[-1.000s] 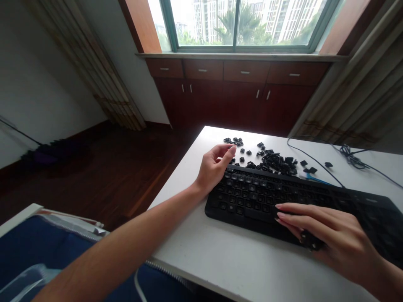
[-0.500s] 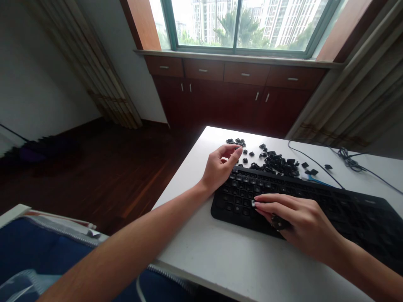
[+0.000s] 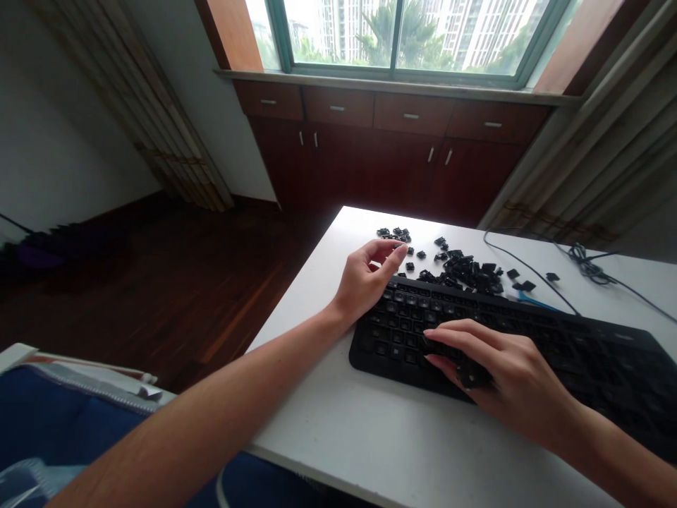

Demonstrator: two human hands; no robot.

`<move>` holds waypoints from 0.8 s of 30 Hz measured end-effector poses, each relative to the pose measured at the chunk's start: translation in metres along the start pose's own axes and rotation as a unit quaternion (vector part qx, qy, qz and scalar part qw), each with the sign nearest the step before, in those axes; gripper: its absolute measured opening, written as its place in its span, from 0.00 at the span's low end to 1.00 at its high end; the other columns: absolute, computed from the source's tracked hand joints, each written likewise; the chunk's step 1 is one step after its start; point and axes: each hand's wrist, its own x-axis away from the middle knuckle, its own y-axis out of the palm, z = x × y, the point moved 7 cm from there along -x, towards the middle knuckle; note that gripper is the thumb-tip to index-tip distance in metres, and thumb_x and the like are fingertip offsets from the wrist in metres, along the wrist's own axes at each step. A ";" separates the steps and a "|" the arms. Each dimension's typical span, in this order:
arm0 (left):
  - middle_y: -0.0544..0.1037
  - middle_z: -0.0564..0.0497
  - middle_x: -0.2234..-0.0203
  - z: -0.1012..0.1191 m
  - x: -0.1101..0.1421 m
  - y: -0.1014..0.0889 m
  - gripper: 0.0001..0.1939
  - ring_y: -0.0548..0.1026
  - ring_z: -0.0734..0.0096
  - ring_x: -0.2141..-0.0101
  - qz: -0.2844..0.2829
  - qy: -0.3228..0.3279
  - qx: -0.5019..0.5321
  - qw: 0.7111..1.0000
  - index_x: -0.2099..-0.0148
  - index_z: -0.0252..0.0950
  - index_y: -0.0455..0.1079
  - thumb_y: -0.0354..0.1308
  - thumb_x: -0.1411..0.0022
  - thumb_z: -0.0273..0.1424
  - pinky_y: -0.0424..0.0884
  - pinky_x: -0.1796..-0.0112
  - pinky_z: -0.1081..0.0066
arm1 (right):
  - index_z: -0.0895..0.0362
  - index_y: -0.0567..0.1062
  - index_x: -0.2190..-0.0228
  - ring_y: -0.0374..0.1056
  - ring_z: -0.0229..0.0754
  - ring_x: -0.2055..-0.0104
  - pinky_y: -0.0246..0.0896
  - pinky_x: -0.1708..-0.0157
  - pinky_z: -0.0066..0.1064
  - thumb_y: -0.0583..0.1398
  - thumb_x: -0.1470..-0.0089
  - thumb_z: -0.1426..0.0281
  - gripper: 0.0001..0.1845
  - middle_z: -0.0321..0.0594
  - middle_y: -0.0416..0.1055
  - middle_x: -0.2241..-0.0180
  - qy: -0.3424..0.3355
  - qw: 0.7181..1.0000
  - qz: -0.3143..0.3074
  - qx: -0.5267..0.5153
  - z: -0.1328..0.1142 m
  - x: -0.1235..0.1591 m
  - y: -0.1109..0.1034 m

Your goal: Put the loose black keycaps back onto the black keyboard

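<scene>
A black keyboard [image 3: 381, 349] lies across the white table, many of its key positions bare of caps. Over its lower left part is my right hand [image 3: 502, 367], index finger and thumb a little apart at the keys. Dark keycaps [image 3: 472, 374] sit tucked in its curled lower fingers. At the keyboard's upper left corner my left hand [image 3: 370, 271] pinches a small dark keycap [image 3: 398, 247], mostly covered by the fingertips. Just beyond it lie loose keycaps, with a larger black pile of keycaps [image 3: 465, 271] behind the keyboard.
A blue tool [image 3: 534, 302] rests behind the keyboard, partly under a cable. A bundled black cable [image 3: 587, 264] lies at the table's back right. The white table [image 3: 328, 423] has its left edge beside my left forearm. A blue chair or bag [image 3: 68, 416] is at lower left.
The pale-bottomed keycap between my right fingertips no longer shows there, and the finger and thumb have parted slightly. My left hand holds its pinch. The view has shifted a little.
</scene>
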 end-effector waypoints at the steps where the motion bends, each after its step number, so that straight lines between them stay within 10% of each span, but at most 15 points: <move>1: 0.80 0.48 0.63 0.000 0.000 0.000 0.18 0.74 0.71 0.66 0.000 -0.003 -0.001 1.000 0.54 0.35 0.78 0.61 0.36 0.45 0.70 0.68 0.75 | 0.53 0.72 0.46 0.76 0.37 0.59 0.71 0.60 0.28 0.63 0.40 0.73 0.20 0.41 0.76 0.52 0.003 1.000 0.000 0.005 0.000 0.000 0.000; 24: 0.80 0.48 0.63 -0.004 -0.002 0.000 0.18 0.75 0.70 0.65 0.006 -0.011 -0.012 1.000 0.54 0.37 0.77 0.62 0.36 0.45 0.70 0.67 0.74 | 0.53 0.72 0.54 0.73 0.37 0.66 0.68 0.69 0.29 0.59 0.38 0.70 0.10 0.41 0.74 0.53 0.035 0.998 -0.052 0.011 -0.002 -0.010 0.004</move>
